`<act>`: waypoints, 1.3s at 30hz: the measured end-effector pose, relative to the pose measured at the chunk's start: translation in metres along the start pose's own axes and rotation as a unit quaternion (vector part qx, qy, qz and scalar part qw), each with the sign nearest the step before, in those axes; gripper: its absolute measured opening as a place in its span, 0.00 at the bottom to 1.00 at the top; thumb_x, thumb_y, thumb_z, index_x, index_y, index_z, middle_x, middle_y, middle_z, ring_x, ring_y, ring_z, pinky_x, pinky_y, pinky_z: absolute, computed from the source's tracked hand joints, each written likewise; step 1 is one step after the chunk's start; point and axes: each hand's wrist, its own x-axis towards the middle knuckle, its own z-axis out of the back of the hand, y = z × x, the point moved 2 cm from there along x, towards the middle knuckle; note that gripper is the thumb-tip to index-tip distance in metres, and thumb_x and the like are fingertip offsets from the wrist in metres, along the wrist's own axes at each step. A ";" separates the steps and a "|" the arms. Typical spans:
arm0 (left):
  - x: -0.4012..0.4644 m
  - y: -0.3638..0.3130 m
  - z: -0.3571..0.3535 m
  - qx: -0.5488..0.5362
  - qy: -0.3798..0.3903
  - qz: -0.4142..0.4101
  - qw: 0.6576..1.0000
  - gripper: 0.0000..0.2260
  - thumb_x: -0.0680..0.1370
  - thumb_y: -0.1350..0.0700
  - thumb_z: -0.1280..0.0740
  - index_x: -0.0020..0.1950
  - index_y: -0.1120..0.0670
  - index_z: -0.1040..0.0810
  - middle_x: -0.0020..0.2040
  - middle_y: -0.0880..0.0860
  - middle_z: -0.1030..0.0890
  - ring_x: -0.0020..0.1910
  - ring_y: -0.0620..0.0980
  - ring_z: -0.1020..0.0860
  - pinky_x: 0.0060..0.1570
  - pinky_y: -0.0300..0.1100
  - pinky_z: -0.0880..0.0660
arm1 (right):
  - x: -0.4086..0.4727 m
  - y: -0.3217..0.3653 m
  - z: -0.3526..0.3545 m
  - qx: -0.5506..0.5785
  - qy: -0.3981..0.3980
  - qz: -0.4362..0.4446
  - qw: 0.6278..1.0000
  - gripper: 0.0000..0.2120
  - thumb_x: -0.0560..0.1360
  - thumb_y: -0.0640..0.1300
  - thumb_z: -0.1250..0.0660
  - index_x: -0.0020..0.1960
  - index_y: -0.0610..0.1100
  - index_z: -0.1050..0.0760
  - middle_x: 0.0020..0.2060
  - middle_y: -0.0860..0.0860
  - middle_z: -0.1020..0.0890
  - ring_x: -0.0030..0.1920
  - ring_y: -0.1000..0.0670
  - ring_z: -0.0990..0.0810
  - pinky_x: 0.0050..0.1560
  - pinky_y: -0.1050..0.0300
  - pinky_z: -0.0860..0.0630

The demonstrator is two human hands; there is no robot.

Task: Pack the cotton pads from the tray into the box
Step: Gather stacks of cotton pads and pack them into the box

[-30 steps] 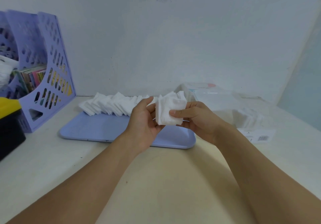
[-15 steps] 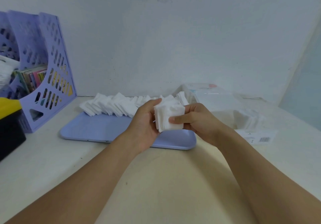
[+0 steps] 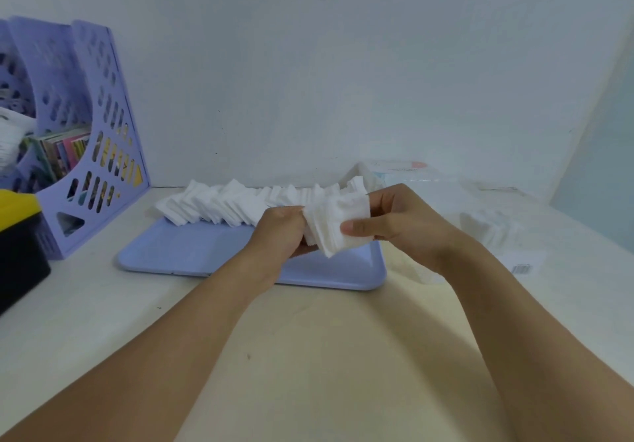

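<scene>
A stack of white square cotton pads [image 3: 338, 223] is held above the right part of the lavender tray [image 3: 192, 253]. My left hand [image 3: 279, 234] grips the stack from the left, and my right hand [image 3: 394, 227] pinches it from the right with the thumb on its front face. A long row of cotton pads [image 3: 226, 203] lies along the tray's far edge. The clear plastic box [image 3: 480, 208] stands to the right of the tray, with several pads [image 3: 487, 227] inside it.
A lavender magazine file [image 3: 85, 139] with books stands at the far left by the wall. A black and yellow container [image 3: 19, 232] sits at the left edge. A white label with a barcode [image 3: 523, 263] lies in front of the box.
Both hands have squeezed the held stack closer together and tilted it slightly, staying above the tray's right part.
</scene>
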 end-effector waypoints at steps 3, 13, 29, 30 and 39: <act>-0.006 -0.003 -0.006 0.026 0.068 -0.008 0.997 0.14 0.82 0.63 0.42 0.49 0.55 0.16 0.46 0.56 0.14 0.44 0.52 0.15 0.44 0.45 0.17 | 0.001 -0.004 -0.001 -0.011 -0.016 -0.017 1.000 0.10 0.74 0.32 0.28 0.55 0.38 0.15 0.49 0.46 0.12 0.53 0.49 0.14 0.62 0.50 0.20; -0.005 -0.003 -0.008 -0.053 0.080 0.013 0.995 0.11 0.83 0.60 0.41 0.53 0.57 0.18 0.44 0.56 0.14 0.44 0.54 0.15 0.43 0.47 0.17 | 0.007 -0.015 0.004 0.024 -0.030 -0.048 0.998 0.08 0.73 0.32 0.28 0.52 0.36 0.15 0.50 0.44 0.13 0.54 0.46 0.14 0.64 0.45 0.22; -0.007 -0.004 -0.008 -0.079 0.132 -0.003 0.988 0.16 0.83 0.54 0.38 0.67 0.61 0.23 0.62 0.60 0.18 0.58 0.56 0.19 0.47 0.42 0.19 | 0.011 -0.022 0.007 0.063 -0.009 -0.047 0.997 0.10 0.78 0.38 0.30 0.58 0.40 0.17 0.54 0.47 0.14 0.59 0.45 0.17 0.59 0.50 0.22; -0.006 -0.004 -0.008 -0.080 0.119 -0.002 0.990 0.16 0.84 0.54 0.38 0.66 0.62 0.23 0.62 0.60 0.18 0.55 0.55 0.19 0.44 0.41 0.19 | 0.011 -0.022 0.008 0.073 -0.008 -0.051 0.996 0.11 0.78 0.38 0.30 0.59 0.41 0.18 0.55 0.47 0.14 0.59 0.45 0.17 0.57 0.51 0.22; -0.001 -0.001 -0.008 -0.024 0.093 -0.016 0.995 0.12 0.85 0.54 0.40 0.58 0.56 0.19 0.53 0.56 0.15 0.50 0.52 0.18 0.45 0.44 0.18 | 0.010 -0.021 0.008 0.064 -0.012 -0.056 0.996 0.08 0.76 0.40 0.28 0.55 0.42 0.15 0.55 0.46 0.14 0.57 0.43 0.18 0.56 0.49 0.27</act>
